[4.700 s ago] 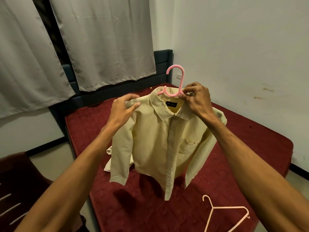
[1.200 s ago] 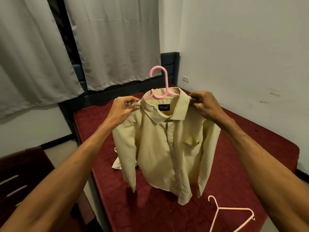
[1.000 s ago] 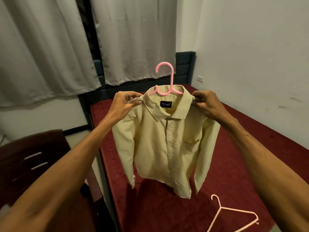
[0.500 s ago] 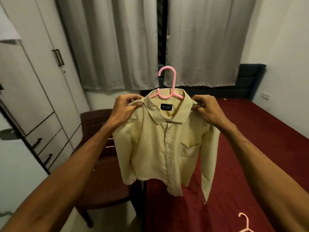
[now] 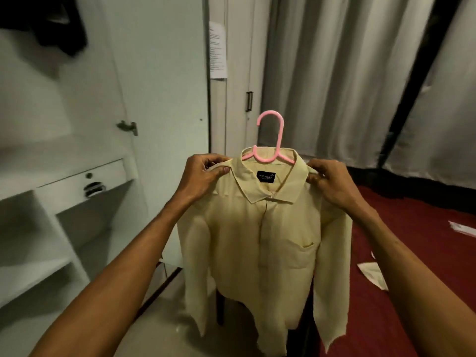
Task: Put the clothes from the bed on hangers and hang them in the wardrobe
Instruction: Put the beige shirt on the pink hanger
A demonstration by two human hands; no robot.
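A pale yellow shirt [image 5: 260, 240] hangs on a pink hanger [image 5: 270, 140] in the centre of the frame, held up in the air, with the hook rising free above the collar. The left hand [image 5: 203, 176] pinches the shirt's shoulder just left of the collar, fingers and thumb curled onto the cloth. The right hand [image 5: 332, 184] grips the opposite shoulder in the same way. The sleeves and front hang straight down, with the chest pocket at centre right. The left half of the frame is filled by an open white wardrobe [image 5: 38, 124]. Its door [image 5: 159, 86] stands swung out beside the shirt, and inside are a small drawer [image 5: 79, 182] with a dark pull and bare white shelves below it. A dark garment [image 5: 61, 24] shows blurred at the upper left. Behind the hanger is a closed wardrobe door with a dark handle [image 5: 249, 101], and a printed sheet of paper [image 5: 217, 47] is stuck higher up. Pale grey curtains [image 5: 334, 73] cover the upper right, parted by a dark slanting gap. At the lower right lies the bed [image 5: 417, 253] with its dark red quilted cover, and a few white pieces [image 5: 373, 275] lie on it near the right forearm. Pale floor [image 5: 159, 331] shows at the bottom between wardrobe and bed.
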